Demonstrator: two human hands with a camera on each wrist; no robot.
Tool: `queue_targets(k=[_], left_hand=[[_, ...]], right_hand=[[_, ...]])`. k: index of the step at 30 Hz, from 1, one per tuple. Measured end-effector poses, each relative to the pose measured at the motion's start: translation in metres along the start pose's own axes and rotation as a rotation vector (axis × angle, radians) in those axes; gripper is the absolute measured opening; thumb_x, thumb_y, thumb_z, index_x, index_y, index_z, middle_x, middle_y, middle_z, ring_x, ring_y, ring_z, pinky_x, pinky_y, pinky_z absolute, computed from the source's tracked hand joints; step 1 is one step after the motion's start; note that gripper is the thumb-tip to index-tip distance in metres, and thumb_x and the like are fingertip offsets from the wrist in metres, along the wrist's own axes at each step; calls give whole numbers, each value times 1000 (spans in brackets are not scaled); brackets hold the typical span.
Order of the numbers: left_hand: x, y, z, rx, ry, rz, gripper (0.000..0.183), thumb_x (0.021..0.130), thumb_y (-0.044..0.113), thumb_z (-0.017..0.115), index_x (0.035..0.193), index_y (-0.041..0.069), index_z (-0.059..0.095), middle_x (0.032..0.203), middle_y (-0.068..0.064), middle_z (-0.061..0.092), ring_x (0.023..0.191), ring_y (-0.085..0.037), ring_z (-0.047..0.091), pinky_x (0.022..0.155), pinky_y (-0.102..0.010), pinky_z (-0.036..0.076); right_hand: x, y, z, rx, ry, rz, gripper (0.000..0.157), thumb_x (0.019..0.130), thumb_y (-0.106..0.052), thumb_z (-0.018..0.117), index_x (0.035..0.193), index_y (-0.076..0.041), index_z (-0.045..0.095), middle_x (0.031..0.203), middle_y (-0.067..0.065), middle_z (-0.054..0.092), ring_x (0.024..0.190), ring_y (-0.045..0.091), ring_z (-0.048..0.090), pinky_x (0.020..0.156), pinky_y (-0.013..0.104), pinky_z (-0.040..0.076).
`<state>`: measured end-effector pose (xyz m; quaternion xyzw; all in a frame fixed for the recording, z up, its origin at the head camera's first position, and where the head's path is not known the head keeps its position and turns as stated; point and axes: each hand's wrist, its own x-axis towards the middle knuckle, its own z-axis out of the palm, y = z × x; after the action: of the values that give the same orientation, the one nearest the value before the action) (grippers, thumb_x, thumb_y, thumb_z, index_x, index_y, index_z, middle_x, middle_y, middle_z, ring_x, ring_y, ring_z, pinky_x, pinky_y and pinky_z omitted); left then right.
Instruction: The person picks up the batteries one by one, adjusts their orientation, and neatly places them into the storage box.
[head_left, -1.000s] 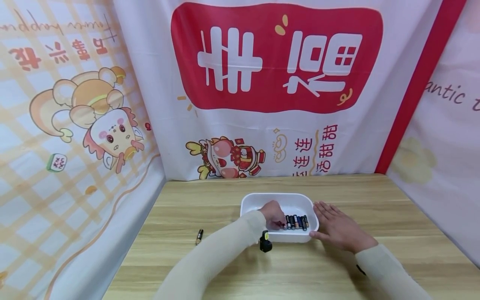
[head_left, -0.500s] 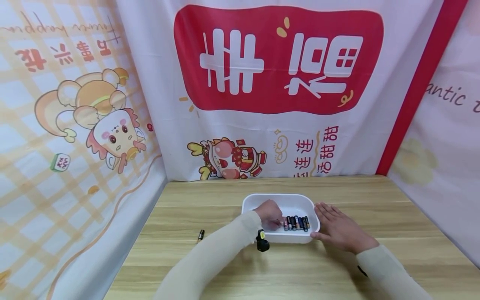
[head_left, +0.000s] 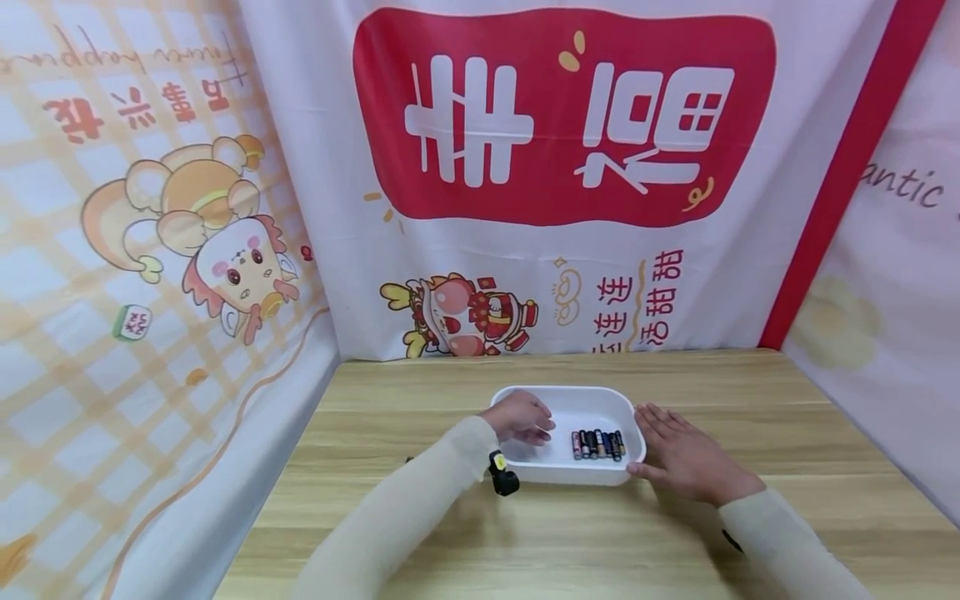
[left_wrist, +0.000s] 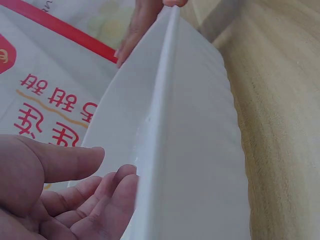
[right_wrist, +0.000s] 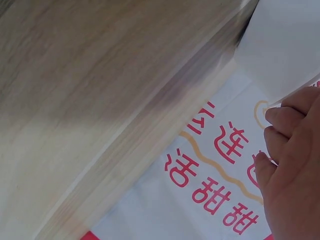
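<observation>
A white plastic bin (head_left: 562,477) stands on the wooden table. Inside it, toward the right end, several AA-size batteries (head_left: 598,445) lie side by side in a row. My left hand (head_left: 519,418) hovers over the bin's left part, holding nothing. In the left wrist view its fingers (left_wrist: 102,207) are loosely bent, with the thumb apart from them, beside the bin's wall (left_wrist: 195,130). My right hand (head_left: 688,457) rests against the bin's right end with fingers fairly straight and the thumb at the near corner. The right wrist view catches that hand (right_wrist: 295,155) beside the white wall.
Just beyond the left sleeve (head_left: 420,500) a dark tip of another battery (head_left: 408,459) peeks out on the table (head_left: 570,542); most of it is hidden. Printed cloth (head_left: 555,117) hangs behind the table and along both sides.
My left hand has drawn back leftward from the battery row, its fingers loosening. The left forearm now mostly covers the loose battery. My right hand stays at the bin's end.
</observation>
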<state>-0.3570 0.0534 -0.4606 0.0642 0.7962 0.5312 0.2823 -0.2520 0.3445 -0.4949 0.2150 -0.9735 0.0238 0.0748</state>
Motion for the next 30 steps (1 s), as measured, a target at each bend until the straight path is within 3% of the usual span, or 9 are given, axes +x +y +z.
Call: queue_targets(k=[16, 30], left_hand=[[-36, -1, -32, -27, -27, -11, 22, 86, -3, 69, 107, -5, 63, 103, -21, 65, 81, -27, 68, 69, -33, 60], [-49, -9, -58, -60, -30, -2, 33, 87, -1, 69, 118, -9, 59, 107, -25, 64, 86, -30, 68, 71, -35, 60]], right_hand=[[0, -3, -7, -6, -7, -10, 96, 90, -72, 41, 148, 4, 32, 154, 19, 29, 141, 39, 24, 115, 54, 21], [0, -1, -7, -10, 25, -40, 93, 91, -68, 46, 146, 6, 34, 152, 20, 32, 140, 40, 26, 114, 54, 22]])
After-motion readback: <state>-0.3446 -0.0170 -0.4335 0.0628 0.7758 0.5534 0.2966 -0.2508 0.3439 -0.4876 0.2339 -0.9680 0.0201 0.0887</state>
